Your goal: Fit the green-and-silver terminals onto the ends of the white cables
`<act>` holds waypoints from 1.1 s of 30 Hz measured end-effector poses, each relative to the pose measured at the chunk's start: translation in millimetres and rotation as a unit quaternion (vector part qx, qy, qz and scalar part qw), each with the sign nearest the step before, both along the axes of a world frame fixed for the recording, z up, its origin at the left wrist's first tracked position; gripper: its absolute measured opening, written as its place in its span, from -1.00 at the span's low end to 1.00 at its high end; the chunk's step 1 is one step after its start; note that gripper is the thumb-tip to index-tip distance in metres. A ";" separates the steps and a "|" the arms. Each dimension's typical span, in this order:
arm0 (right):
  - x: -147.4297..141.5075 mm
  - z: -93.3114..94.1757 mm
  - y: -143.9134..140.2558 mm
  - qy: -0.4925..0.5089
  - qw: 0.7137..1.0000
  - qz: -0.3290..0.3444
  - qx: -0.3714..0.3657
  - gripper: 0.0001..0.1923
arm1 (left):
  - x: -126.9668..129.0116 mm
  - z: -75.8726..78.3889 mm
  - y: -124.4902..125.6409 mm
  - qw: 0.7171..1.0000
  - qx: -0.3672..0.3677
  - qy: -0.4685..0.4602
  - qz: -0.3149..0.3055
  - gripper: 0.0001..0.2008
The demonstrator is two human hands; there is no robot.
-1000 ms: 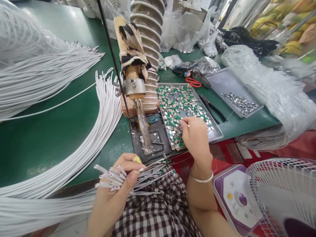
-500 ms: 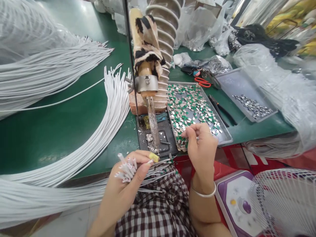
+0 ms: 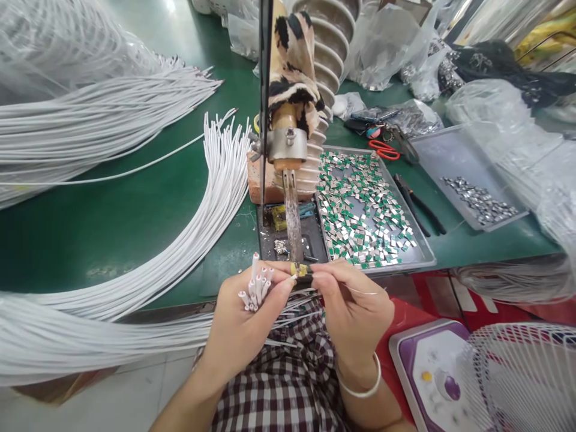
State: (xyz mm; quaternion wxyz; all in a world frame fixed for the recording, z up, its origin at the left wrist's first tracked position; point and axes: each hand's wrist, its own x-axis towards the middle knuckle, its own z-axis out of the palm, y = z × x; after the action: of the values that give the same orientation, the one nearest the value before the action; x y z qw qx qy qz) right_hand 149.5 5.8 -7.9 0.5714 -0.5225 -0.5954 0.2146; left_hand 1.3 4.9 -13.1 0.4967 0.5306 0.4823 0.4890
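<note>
My left hand is closed round several white cables, their cut ends pointing up out of the fist. Its thumb and forefinger pinch one cable end beside the yellow wrap on a finger. Close by, my right hand is closed in a pinch, a thin solder wire running through its fingers. Any small part at those fingertips is too hidden to make out. The fixed soldering iron's tip points down at the spot where both hands meet.
Right of the iron lies a tray of small green-and-silver connectors. Past it are pliers, red-handled scissors and a tray of metal pieces. White cable bundles cover the left. A fan stands low right.
My right hand has come from over the connector tray, left and down, to my left fingertips. Both hands now meet under the iron's tip. The camera view has shifted slightly.
</note>
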 end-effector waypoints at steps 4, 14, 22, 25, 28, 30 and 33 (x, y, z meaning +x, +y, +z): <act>-8.8 2.1 -3.1 0.070 0.996 -0.006 -0.048 -0.79 | 2.4 3.2 1.4 1.000 0.018 -0.012 0.015 -0.83; -11.1 -1.1 -7.8 0.084 0.996 0.026 -0.031 -0.79 | 1.7 7.4 3.5 0.999 0.032 -0.024 0.019 -0.78; -3.5 -4.3 -6.3 0.064 0.996 0.001 0.061 -0.77 | -1.2 16.7 5.2 0.999 0.029 -0.007 0.020 -0.76; -0.6 0.7 -5.5 -0.050 0.991 0.002 0.124 -0.80 | -2.0 19.3 5.8 0.999 0.026 -0.007 0.019 -0.76; 0.2 6.9 -6.1 -0.114 0.982 -0.008 0.150 -0.78 | -2.7 21.0 6.4 0.999 0.027 -0.015 0.019 -0.77; -0.5 10.1 -6.5 -0.124 0.980 -0.013 0.157 -0.77 | -3.0 22.0 6.6 0.999 0.028 -0.017 0.020 -0.77; -1.6 12.8 -6.8 -0.132 0.978 -0.008 0.163 -0.77 | -2.9 23.0 6.5 0.999 0.027 -0.013 0.022 -0.78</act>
State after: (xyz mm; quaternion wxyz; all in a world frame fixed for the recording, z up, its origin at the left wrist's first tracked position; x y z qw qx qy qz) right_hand 147.9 -0.9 4.8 0.5674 -0.4509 -0.6879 0.0393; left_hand -1.5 11.4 9.9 0.4775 0.5270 0.4735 0.5196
